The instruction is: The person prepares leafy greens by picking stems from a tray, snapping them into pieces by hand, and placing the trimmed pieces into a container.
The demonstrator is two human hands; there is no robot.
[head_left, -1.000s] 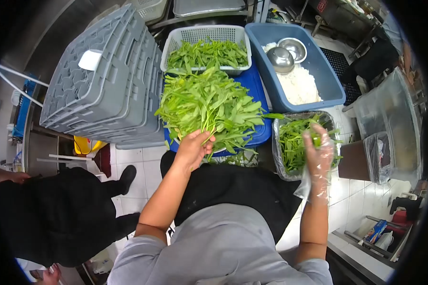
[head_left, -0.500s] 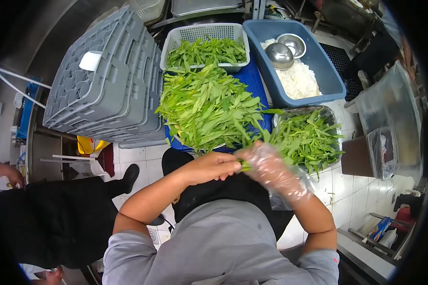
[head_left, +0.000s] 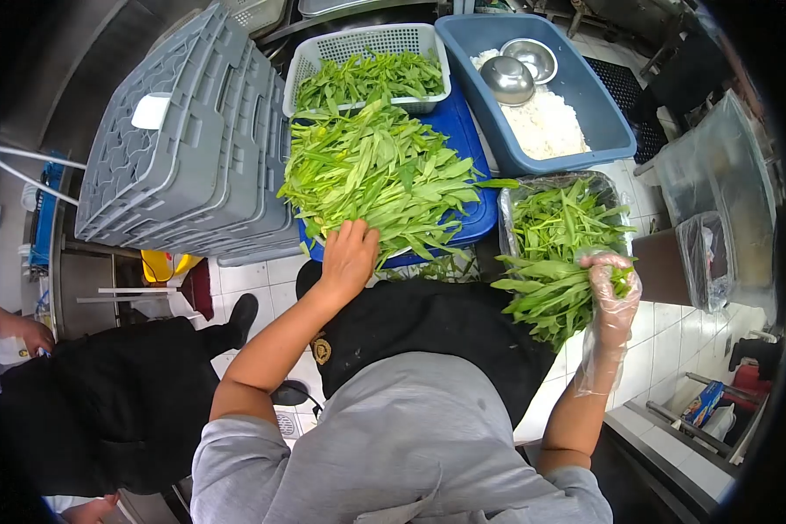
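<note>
A large pile of long-stemmed leafy greens (head_left: 375,179), looking like water spinach, lies on a blue lid (head_left: 467,131). My bare left hand (head_left: 349,258) is at the pile's near edge, its bent fingers closed on the greens, fingertips partly hidden. My right hand (head_left: 616,293), in a clear plastic glove, is closed round a bunch of the same greens (head_left: 546,288). Its leaves point left, over the near edge of a plastic-lined container (head_left: 508,236) with more greens inside. A pale perforated basket (head_left: 293,74) behind the pile also holds greens.
At back right stands a blue-grey tub (head_left: 620,131) with white rice-like food (head_left: 546,127) and two metal bowls (head_left: 508,80). Stacked grey racks (head_left: 227,166) rise on the left. A person in a black apron (head_left: 105,402) is at left. A brown bin (head_left: 672,262) stands at right.
My hands were together at the front of the pile and have separated. The left moved left onto the pile; the right moved right with a bunch to the lined container. The view shifted slightly.
</note>
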